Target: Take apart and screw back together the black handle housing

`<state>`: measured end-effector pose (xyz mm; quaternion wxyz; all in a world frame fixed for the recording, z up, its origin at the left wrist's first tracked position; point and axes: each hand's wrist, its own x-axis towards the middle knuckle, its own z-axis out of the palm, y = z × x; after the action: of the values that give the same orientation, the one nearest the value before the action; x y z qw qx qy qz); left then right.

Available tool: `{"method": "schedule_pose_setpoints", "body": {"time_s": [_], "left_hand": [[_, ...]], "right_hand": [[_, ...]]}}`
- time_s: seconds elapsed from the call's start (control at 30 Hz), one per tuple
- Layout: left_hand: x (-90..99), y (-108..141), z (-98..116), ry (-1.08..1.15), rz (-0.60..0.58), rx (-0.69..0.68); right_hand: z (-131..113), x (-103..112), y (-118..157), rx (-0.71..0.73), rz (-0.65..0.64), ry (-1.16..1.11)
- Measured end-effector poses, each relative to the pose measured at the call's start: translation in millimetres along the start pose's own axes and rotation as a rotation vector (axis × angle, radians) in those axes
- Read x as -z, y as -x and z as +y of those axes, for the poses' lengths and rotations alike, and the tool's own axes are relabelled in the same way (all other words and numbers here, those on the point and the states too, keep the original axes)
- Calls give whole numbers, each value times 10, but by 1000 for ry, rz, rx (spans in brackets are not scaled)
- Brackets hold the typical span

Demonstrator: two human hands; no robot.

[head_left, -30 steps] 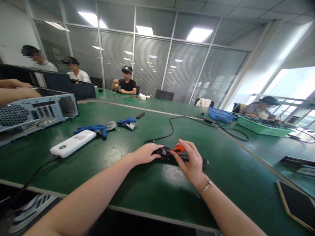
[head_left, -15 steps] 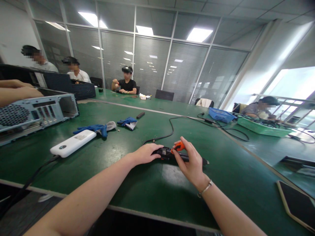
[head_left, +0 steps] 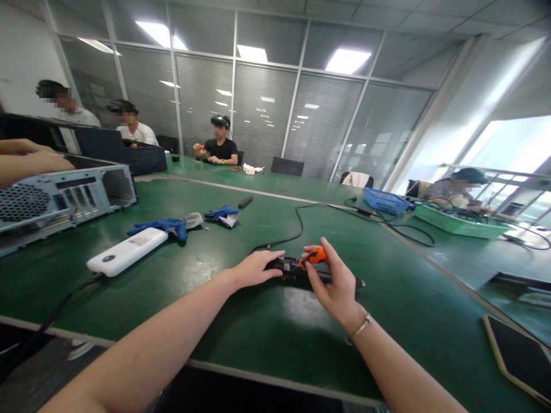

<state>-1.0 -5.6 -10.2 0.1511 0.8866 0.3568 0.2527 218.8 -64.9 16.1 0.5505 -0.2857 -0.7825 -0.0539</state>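
Note:
A long black tool point(head_left: 297, 269) with a metal tip at its right end lies on the green table point(head_left: 249, 332). My left hand point(head_left: 258, 269) grips its left end between thumb and fingers. Over the middle of the tool, my right hand point(head_left: 333, 281) holds an orange-and-black handle point(head_left: 316, 256) between thumb and fingers; the rest of that handled item is hidden. A black cable point(head_left: 300, 223) runs from near the tool's left end toward the back of the table.
Blue gloves point(head_left: 166, 225) and a white power bank point(head_left: 127, 251) lie to the left. A metal computer case point(head_left: 69, 198) with another person's hands is further left. Blue basket point(head_left: 387, 201), green basket point(head_left: 462, 221) and phone point(head_left: 519, 358) are to the right.
The orange handle has tilted slightly in my right hand, whose fingers have shifted a little. My left hand keeps its hold on the black tool.

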Motion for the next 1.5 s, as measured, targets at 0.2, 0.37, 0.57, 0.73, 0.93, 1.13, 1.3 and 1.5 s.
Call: {"method": "schedule_pose_setpoints", "body": {"time_s": [0.2, 0.37, 0.57, 0.73, 0.93, 1.13, 1.3, 1.5], "left_hand": [[13, -37, -8, 76, -28, -19], [60, -38, 43, 104, -81, -43], [64, -12, 169, 90, -97, -60], [39, 12, 165, 73, -72, -74], [41, -7, 139, 63, -108, -143], [25, -25, 117, 92, -128, -150], [17, -28, 117, 80, -150, -124], [4, -28, 111, 81, -141, -128]], "right_hand": [[97, -33, 19, -118, 232, -96], [116, -17, -20, -239, 217, -87], [118, 18, -46, -299, 204, -67], [116, 47, -66, -335, 221, -101], [118, 39, -79, -384, 108, -58], [117, 26, -104, -330, 126, 49], [78, -16, -103, -348, 76, -146], [80, -48, -107, -352, 77, -97]]}}
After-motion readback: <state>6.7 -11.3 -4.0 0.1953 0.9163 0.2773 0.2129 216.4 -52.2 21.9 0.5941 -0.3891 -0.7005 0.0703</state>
